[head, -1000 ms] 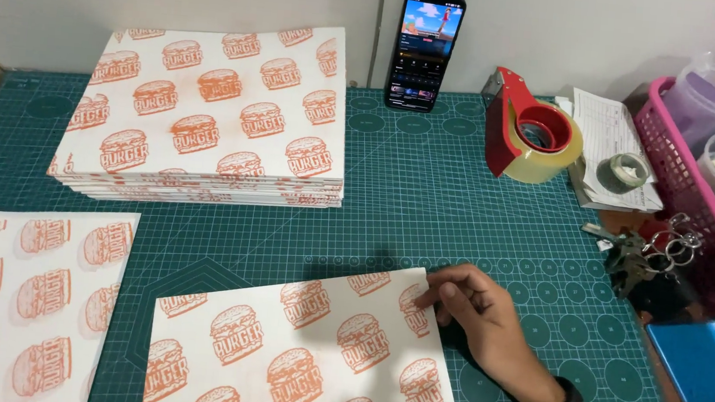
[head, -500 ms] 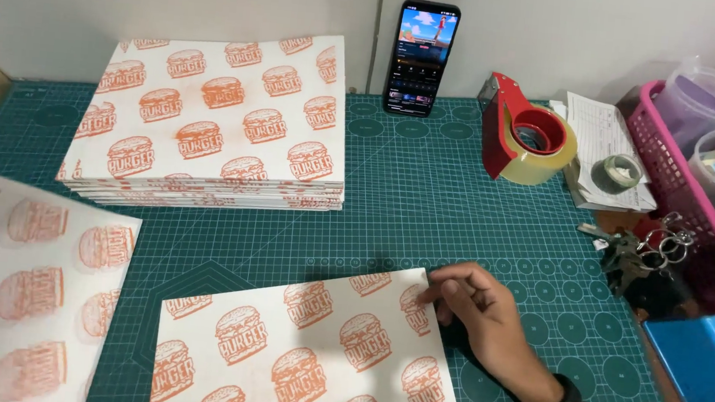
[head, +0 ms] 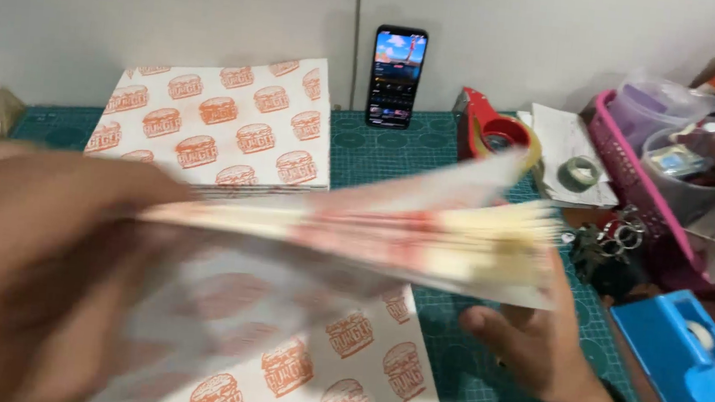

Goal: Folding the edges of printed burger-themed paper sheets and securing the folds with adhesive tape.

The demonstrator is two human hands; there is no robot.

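Green gridded cutting mat (head: 395, 170) covers the desk below a pale wall. Right of the upright phone (head: 397, 77), a pink basket (head: 627, 177) holds clear plastic tubs with small odds and ends; nearer lies a blue tape dispenser (head: 692, 368). Left of the phone sits a stack of burger-printed sheets (head: 217, 128). Half a second ago only the right hand touched the flat sheet (head: 333, 380). Now a blurred bundle of sheets (head: 389, 238) is lifted in front of the phone, the left hand (head: 23, 275) closed around its end, though its fingers blur. The right hand (head: 544, 338) spreads open beneath the other end.
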